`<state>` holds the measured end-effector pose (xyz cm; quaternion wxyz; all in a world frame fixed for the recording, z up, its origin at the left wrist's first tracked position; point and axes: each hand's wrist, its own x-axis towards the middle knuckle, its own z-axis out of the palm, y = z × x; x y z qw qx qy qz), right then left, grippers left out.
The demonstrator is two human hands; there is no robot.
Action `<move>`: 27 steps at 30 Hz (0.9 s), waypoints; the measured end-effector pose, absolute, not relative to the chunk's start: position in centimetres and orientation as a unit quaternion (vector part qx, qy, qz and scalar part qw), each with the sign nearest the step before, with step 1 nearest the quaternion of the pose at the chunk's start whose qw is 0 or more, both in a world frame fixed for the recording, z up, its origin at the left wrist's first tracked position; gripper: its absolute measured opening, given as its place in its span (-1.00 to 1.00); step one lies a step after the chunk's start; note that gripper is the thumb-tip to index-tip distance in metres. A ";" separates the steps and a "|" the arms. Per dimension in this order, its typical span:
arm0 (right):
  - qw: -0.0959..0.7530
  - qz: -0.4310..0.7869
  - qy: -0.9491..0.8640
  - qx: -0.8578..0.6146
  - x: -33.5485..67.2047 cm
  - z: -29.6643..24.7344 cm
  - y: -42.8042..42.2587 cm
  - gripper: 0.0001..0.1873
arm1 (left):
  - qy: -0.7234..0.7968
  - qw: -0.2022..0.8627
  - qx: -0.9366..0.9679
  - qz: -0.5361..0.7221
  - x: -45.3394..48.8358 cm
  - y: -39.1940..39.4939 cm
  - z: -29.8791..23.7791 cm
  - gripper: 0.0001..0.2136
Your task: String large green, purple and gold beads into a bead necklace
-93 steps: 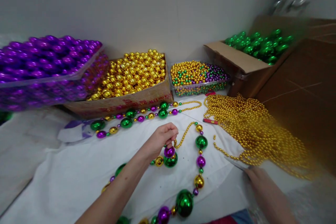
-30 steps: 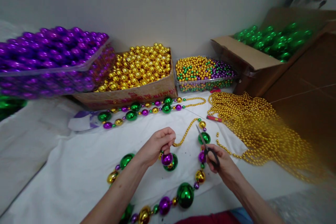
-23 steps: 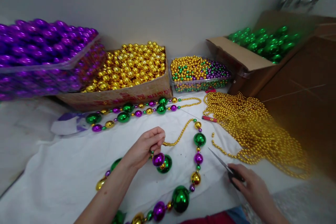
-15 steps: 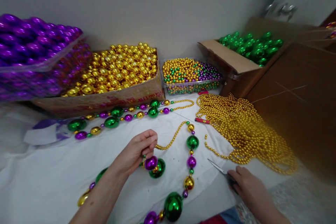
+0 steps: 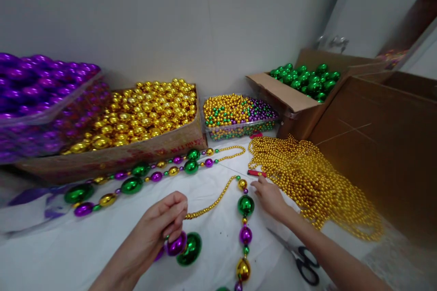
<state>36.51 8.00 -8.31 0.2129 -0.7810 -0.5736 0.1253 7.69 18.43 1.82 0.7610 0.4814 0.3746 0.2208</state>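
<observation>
My left hand (image 5: pixel 160 223) pinches the end of a bead necklace (image 5: pixel 245 218) of large green, purple and gold balls, just above a purple ball (image 5: pixel 176 244) and a green one. A thin gold bead strand (image 5: pixel 211 204) runs from that pinch to the necklace's other side. My right hand (image 5: pixel 271 198) reaches forward, fingers apart and holding nothing, close to a small red object (image 5: pixel 256 173) at the edge of the gold strand pile (image 5: pixel 307 182). Scissors (image 5: pixel 302 259) lie on the white cloth (image 5: pixel 85 245) under my right forearm.
A second finished necklace (image 5: pixel 136 182) lies behind. Along the wall stand a clear bin of purple balls (image 5: pixel 37 100), a carton of gold balls (image 5: pixel 136 113), a clear tub of small mixed beads (image 5: pixel 235 113) and a carton of green balls (image 5: pixel 303 82). Brown cardboard (image 5: pixel 382 145) is on the right.
My right hand has put the scissors down on the cloth and moved forward to the red object. My left hand keeps its pinch on the necklace. The view has tilted up.
</observation>
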 end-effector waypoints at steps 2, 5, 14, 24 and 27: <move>0.243 0.115 -0.573 -0.775 36.8 -8.6 8.6 -0.79 | 0.377 0.759 0.483 0.220 7.2 18.7 1.7 -0.75; 0.305 0.086 -0.557 -0.767 39.3 -7.7 8.6 -0.81 | 0.380 0.757 0.483 0.224 6.7 19.0 1.4 -0.74; 0.473 -0.167 -0.413 -0.760 49.6 5.9 7.3 -0.78 | 0.380 0.764 0.475 0.216 8.3 18.9 1.4 -0.71; 0.282 -0.072 -0.531 -0.796 42.9 2.5 4.1 -0.86 | 0.352 0.756 0.501 0.230 8.6 18.4 1.6 -0.79; 0.316 0.024 -0.641 -0.699 37.0 4.6 1.9 -0.82 | 0.341 0.764 0.487 0.252 9.3 18.2 2.1 -0.80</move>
